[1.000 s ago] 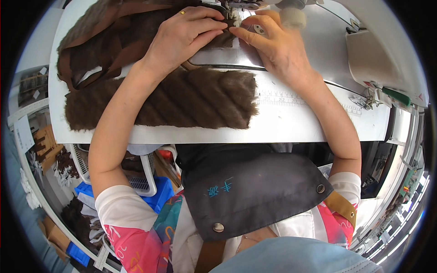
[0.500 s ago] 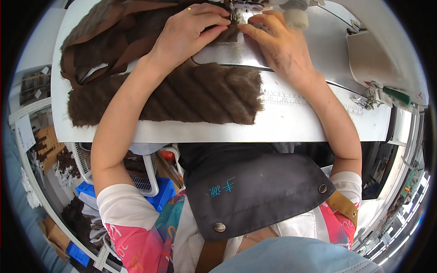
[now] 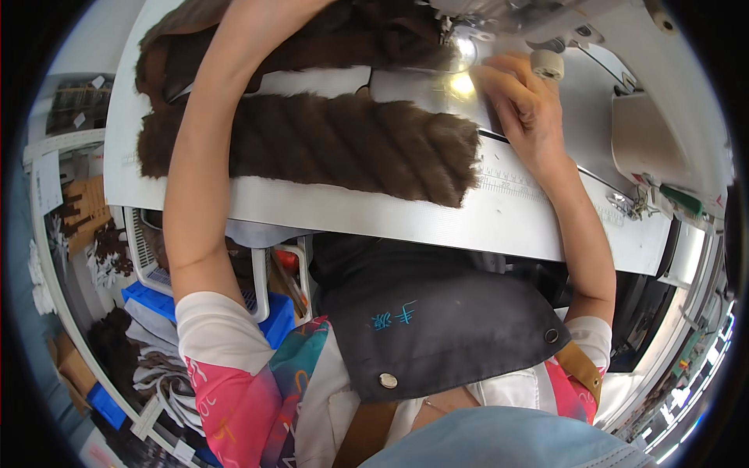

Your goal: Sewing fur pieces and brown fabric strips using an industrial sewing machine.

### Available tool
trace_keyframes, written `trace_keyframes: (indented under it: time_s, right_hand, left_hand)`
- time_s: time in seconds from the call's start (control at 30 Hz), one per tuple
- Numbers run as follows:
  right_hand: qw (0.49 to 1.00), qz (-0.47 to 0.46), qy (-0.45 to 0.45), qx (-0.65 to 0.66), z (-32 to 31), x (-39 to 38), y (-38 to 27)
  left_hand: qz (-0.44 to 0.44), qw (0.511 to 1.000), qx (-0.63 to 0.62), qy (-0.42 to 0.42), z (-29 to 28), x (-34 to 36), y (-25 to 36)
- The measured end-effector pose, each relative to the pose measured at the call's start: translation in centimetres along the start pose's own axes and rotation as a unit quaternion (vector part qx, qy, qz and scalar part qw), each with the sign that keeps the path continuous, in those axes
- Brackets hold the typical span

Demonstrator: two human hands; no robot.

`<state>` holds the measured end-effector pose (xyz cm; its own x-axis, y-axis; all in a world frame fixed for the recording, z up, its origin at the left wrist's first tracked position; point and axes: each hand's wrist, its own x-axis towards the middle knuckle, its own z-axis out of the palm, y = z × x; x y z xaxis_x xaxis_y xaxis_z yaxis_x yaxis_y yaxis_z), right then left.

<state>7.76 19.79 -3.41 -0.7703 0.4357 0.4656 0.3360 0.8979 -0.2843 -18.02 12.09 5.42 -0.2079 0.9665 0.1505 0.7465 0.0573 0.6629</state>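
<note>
At the top edge my left hand (image 3: 300,6) is cut off past the wrist, so its fingers do not show. Its arm reaches over a dark brown fur piece (image 3: 351,48) with brown lining, whose right end lies beside the sewing machine's needle area (image 3: 449,30). My right hand (image 3: 527,105) is just right of the lit metal bed (image 3: 462,84), fingers loosely bent and apart, with nothing visible in them. Nearer to me, a separate strip of brown fur (image 3: 351,144) with slanting ridges lies flat on the white table (image 3: 374,222).
The sewing machine's body (image 3: 679,93) curves around the right, with a pale round knob (image 3: 547,65) above my right hand. A ruler scale (image 3: 507,183) runs along the table. Below the left side are a white basket (image 3: 261,285) and a blue bin (image 3: 279,316).
My left hand has moved up and left, away from the needle area, mostly out of view. My right hand has drawn back from the needle. The whole view has tilted and shifted.
</note>
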Motion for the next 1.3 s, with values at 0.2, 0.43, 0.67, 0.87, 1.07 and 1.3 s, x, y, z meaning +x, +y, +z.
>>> trace_keyframes:
  time_s: [0.2,0.43,0.67,0.87,1.07,1.3]
  right_hand:
    - [1.0,-0.008,-0.009,0.016,0.0,0.3,-0.8]
    - [0.913,0.13,-0.031,0.385,-1.0,-0.5,-2.9]
    - [0.728,0.28,-0.125,0.613,-2.2,-1.9,-8.0]
    - [0.8,0.263,0.036,0.538,-1.5,-1.7,-8.2]
    - [0.887,0.172,0.084,0.421,-2.3,-2.2,-6.8]
    - [0.891,0.18,0.108,0.403,-3.5,-3.5,-7.9]
  left_hand:
    - [-0.01,0.992,-0.105,0.065,0.8,3.5,-6.2]
    - [-0.076,0.986,-0.118,0.094,-6.0,-8.6,-1.8]
    - [-0.161,0.83,-0.533,-0.023,6.1,-12.3,0.8]
    - [-0.143,0.835,-0.529,-0.043,8.2,-12.0,1.4]
    - [-0.008,0.984,-0.169,0.061,5.4,-9.7,1.2]
    - [0.219,0.954,-0.187,-0.078,6.2,-7.8,3.3]
